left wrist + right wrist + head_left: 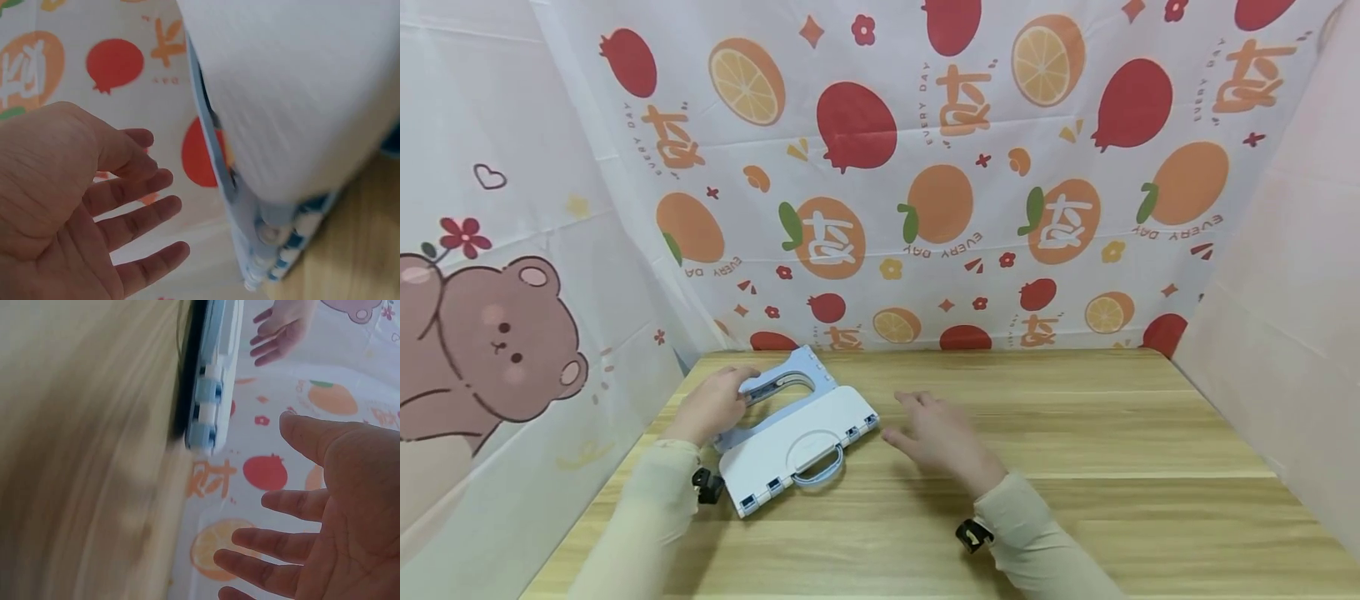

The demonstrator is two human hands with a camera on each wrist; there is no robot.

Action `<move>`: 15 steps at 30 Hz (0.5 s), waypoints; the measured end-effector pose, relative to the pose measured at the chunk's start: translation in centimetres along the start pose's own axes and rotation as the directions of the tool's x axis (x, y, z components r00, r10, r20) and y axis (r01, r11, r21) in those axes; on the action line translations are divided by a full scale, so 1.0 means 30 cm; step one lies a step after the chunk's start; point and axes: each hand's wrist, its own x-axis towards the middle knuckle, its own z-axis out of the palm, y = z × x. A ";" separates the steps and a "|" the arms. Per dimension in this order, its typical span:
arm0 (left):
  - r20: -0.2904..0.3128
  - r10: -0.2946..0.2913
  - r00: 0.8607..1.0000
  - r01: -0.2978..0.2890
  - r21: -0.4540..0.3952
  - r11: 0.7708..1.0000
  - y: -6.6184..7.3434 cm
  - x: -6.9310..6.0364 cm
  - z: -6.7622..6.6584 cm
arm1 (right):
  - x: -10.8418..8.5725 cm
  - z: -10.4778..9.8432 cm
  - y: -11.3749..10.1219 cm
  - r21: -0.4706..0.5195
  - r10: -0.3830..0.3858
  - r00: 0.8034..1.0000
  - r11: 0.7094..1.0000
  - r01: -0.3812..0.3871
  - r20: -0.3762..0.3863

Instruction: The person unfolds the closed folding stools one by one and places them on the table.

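Note:
A white and light-blue plastic folding stool (pixel 775 437) lies slanted on the left part of the table. Its white panel has a looped carry handle (pixel 822 468) and hinge joints along the near edge; a blue panel with an arched cut-out (pixel 805 367) extends behind it. Beside the blue panel is my left hand (pixel 711 406), its fingers loosely spread. In the left wrist view, a gap separates those fingers (pixel 147 219) from the stool's blue edge (pixel 219 162). My right hand (pixel 943 442) hovers right of the stool, fingers spread and holding nothing; the right wrist view shows the stool's hinged end (pixel 206 412) apart from it.
The wooden tabletop (pixel 1075 433) extends to the right of the stool. A fruit-print curtain (pixel 925 308) hangs along the back edge. Side curtains, the left one (pixel 580 467) printed with a bear, close in both sides.

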 end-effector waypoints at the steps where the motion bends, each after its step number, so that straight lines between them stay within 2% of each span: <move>1: 0.004 -0.004 1.000 0.004 0.001 1.000 -0.011 0.001 0.003 | 0.002 0.008 -0.009 0.001 -0.009 1.000 1.000 0.009 0.004; 5: 0.006 -0.023 1.000 0.022 0.015 1.000 -0.050 0.001 0.009 | 0.011 0.035 -0.044 0.015 -0.028 1.000 1.000 0.028 0.004; 15: -0.004 -0.007 1.000 0.007 0.023 1.000 -0.111 0.007 0.004 | 0.037 0.095 -0.116 0.001 -0.058 0.998 0.998 0.058 -0.013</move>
